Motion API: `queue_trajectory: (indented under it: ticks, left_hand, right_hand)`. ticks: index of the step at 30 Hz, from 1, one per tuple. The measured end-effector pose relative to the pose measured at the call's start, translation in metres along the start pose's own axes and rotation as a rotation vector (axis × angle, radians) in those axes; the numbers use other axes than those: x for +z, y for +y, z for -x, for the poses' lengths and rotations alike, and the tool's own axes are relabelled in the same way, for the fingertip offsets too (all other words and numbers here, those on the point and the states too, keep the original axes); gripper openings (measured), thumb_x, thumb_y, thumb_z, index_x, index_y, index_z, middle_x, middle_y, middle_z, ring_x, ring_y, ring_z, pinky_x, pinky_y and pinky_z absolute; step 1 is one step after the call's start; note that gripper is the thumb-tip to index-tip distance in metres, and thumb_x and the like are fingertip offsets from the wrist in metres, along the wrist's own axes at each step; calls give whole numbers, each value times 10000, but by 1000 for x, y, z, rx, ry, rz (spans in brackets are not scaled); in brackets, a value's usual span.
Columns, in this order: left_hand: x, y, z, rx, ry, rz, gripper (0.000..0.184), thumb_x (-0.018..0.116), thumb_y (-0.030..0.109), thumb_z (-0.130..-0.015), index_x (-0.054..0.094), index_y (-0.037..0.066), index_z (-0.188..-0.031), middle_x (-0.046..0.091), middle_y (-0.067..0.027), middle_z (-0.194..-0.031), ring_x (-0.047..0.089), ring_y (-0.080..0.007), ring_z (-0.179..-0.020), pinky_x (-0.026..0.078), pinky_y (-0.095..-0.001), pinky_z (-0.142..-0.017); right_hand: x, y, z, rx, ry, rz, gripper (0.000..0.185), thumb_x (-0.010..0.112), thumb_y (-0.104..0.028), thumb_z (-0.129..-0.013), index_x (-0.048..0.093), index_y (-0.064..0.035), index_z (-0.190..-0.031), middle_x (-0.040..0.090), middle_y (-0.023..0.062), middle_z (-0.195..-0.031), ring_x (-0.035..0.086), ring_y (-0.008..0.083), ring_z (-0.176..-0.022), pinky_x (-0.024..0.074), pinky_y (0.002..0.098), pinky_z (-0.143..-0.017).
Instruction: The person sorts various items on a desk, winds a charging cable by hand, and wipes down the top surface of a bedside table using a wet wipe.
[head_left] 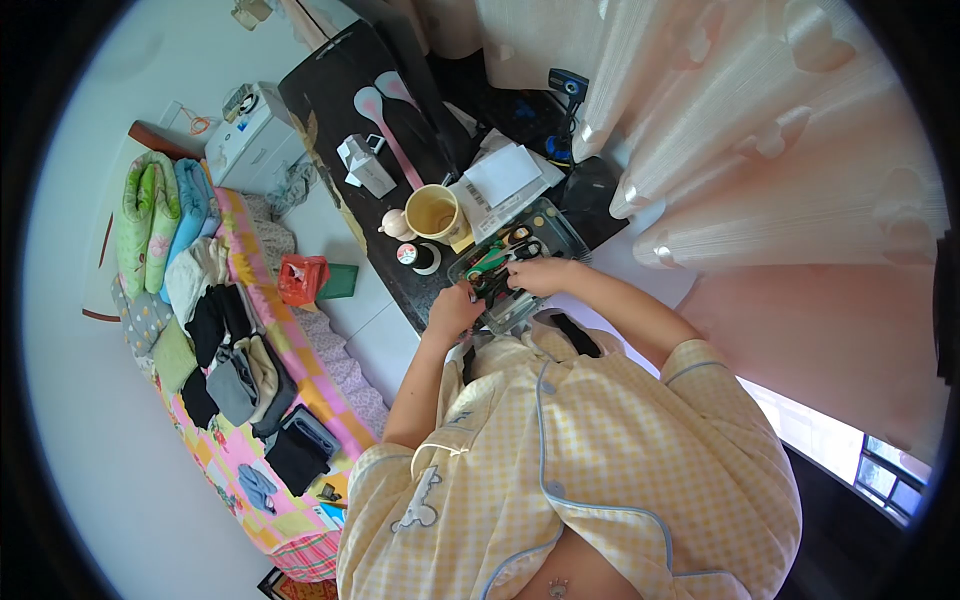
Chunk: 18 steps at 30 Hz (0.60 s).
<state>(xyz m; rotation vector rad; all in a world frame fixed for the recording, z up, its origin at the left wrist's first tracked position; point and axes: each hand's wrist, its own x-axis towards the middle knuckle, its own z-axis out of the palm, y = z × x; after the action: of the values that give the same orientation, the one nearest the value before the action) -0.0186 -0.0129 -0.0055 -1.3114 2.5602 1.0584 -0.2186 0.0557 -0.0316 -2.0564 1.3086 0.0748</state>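
Note:
A clear plastic box [563,228] near the desk's edge holds a jumble of small items, among them what look like green-handled scissors [488,262]. My left hand [455,312] is at the box's left side, fingers curled closed at the items; what they grip is hidden. From the right, my right hand [540,276] reaches over the box with its fingers pinched among dark items too small to name. Just beyond the box are a yellow cup [436,212] and a small round container with a white-and-red top [410,256].
On the dark desk [335,85] lie pink spoon-like items [392,140], a white box [370,168] and papers [503,176]. A webcam [568,84] stands near the pink curtain [760,150]. At left, a bed [270,330] bears folded clothes; a red bag [302,279] sits by a green bin [340,281].

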Motion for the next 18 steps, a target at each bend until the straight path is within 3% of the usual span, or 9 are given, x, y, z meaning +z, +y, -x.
queue_trajectory:
  ticks: [4, 7, 10, 12, 13, 15, 18]
  left_hand:
    - [2, -2, -2, 19, 7, -2, 272, 635, 253, -628, 528, 13, -697, 555, -212, -614, 560, -376, -630, 449, -416, -557]
    - [-1, -3, 0, 44, 19, -32, 272, 638, 258, -649, 523, 15, -686, 561, -182, -585, 589, -317, -610, 454, -382, -538]
    - [-5, -1, -3, -39, -58, 183, 276, 610, 255, -677, 550, -2, -758, 589, -178, -641, 598, -306, -630, 465, -370, -550]
    - [-9, 3, -5, -199, -25, 683, 241, 585, 236, -730, 511, 17, -797, 566, -80, -597, 517, -163, -473, 392, -278, -427]
    - [-13, 6, -5, -200, -24, 683, 241, 585, 236, -730, 511, 17, -797, 566, -80, -597, 517, -163, -473, 392, -278, -427]
    - [-24, 11, -6, -360, -151, 1040, 179, 539, 197, -777, 497, 28, -820, 533, -40, -620, 346, -77, -377, 261, -234, -342]
    - [-22, 9, -10, -414, -209, 1207, 181, 476, 194, -802, 486, 27, -872, 515, -40, -622, 340, -57, -424, 265, -213, -375]
  right_hand:
    - [9, -10, -13, -45, 41, -43, 216, 490, -77, -727, 532, -54, -938, 476, 150, -998, 506, 310, -936, 415, 392, -792]
    - [1, -18, -9, -28, 74, 53, 234, 471, -61, -726, 532, -56, -953, 483, 130, -981, 499, 294, -939, 411, 383, -788]
    - [4, -10, -9, 33, 173, 92, 243, 464, -46, -723, 531, -55, -957, 497, 119, -969, 496, 291, -942, 409, 379, -794]
    - [8, -4, -6, 66, 298, -12, 222, 474, -48, -721, 537, -44, -934, 515, 127, -949, 512, 298, -917, 420, 375, -793]
    - [8, -5, -6, 66, 297, -12, 222, 474, -48, -721, 537, -44, -934, 515, 127, -949, 512, 298, -917, 420, 375, -793]
    - [8, -8, -9, -20, 146, -37, 183, 475, -65, -737, 551, -32, -900, 518, 136, -952, 527, 300, -895, 435, 368, -770]
    - [16, -25, -18, 39, 150, -70, 163, 487, -102, -760, 561, -22, -881, 517, 145, -963, 531, 295, -902, 445, 363, -748]
